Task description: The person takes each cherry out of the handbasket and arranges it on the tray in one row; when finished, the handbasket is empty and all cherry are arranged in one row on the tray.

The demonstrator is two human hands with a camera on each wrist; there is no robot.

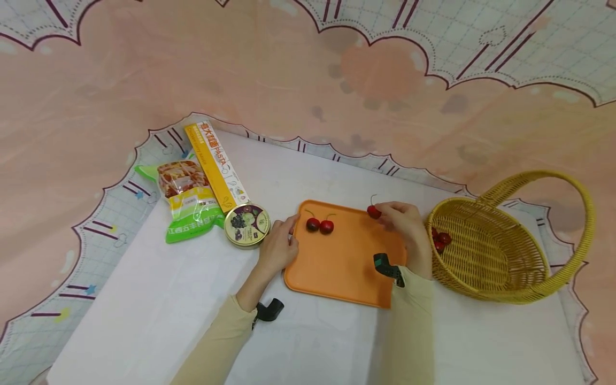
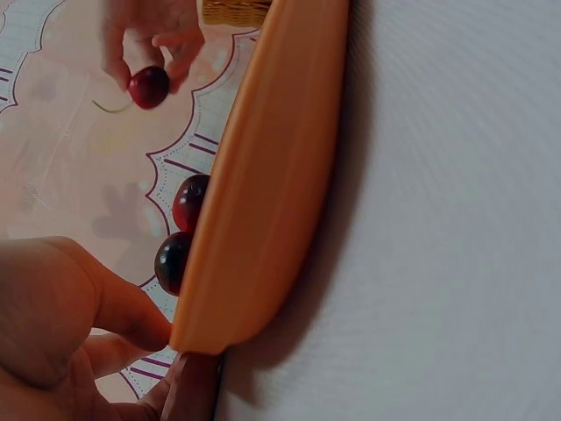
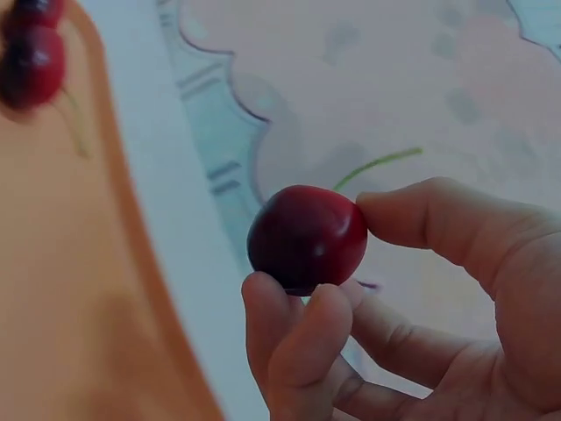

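Observation:
My right hand [image 1: 401, 219] pinches a dark red cherry [image 3: 307, 237] with a green stem between thumb and fingertips. It holds the cherry above the far right part of an orange tray [image 1: 337, 256]. Two more cherries [image 1: 320, 225] sit side by side near the tray's far left corner, stems on. At the left edge of the tray, my left hand [image 1: 278, 246] grips the rim, as the left wrist view shows with the tray edge [image 2: 197, 338] between thumb and fingers. Several red cherries [image 1: 440, 240] lie inside the wicker basket, at its left side.
The yellow wicker basket [image 1: 486, 291] with a tall arched handle stands right of the tray, close to my right forearm. Left of the tray are a round tin [image 1: 247, 225], a pasta box [image 1: 216, 166] and a green food bag [image 1: 192, 214]. A patterned cloth surrounds the white table.

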